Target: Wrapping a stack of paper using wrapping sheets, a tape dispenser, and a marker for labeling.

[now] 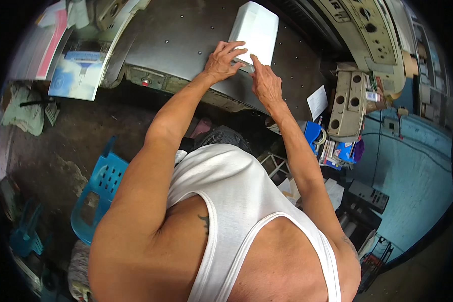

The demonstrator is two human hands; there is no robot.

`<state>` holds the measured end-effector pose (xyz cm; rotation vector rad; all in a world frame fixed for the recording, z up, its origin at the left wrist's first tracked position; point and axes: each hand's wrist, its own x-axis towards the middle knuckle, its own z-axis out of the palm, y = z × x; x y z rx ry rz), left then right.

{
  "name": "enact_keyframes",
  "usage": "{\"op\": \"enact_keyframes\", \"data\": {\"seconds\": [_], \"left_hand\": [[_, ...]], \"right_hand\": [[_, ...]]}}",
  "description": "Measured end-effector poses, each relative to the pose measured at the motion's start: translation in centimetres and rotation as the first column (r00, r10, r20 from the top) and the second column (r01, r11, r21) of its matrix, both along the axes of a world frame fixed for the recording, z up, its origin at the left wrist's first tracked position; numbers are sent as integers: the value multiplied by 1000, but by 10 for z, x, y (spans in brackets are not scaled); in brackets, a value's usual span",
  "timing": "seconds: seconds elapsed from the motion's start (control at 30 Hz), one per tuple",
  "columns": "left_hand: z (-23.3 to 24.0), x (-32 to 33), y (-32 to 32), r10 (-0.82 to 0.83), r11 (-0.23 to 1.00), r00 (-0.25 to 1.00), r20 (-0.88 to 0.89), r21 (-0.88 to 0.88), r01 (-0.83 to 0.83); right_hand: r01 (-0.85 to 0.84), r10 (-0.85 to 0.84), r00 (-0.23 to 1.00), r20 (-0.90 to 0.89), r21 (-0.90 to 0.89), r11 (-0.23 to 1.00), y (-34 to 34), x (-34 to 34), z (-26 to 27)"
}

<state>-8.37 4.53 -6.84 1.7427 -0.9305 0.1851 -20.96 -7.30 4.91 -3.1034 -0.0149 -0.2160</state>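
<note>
A white block-like stack of paper [256,32] lies on a dark metal machine table [162,49] dotted with small holes. My left hand [223,63] is at the stack's near left corner, fingers spread and bent over its edge. At the near right end is my right hand [267,83], with its index finger stretched out onto the paper and the other fingers curled. Whether those curled fingers hold anything is hidden. The front face of the stack is partly covered by both hands.
Printed sheets [77,73] lie on a surface at the left. A red button [146,82] sits on the table's front. Beige machine housing [373,34] rises at the right, near a perforated metal part [345,105] and stationery [339,151]. A blue plastic chair [100,188] stands behind at left.
</note>
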Motion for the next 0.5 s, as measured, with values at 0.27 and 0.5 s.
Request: {"op": "enact_keyframes", "data": {"seconds": [0.27,0.5], "left_hand": [[-4,0,2,-1,1000,1000,-25,5,2],[-5,1,3,26,1000,999,35,-12,-26]], "right_hand": [[-38,29,998,-55,-161,986,-2,25,-20],[-87,51,993,-105,-378,922,1,33,-27]]}}
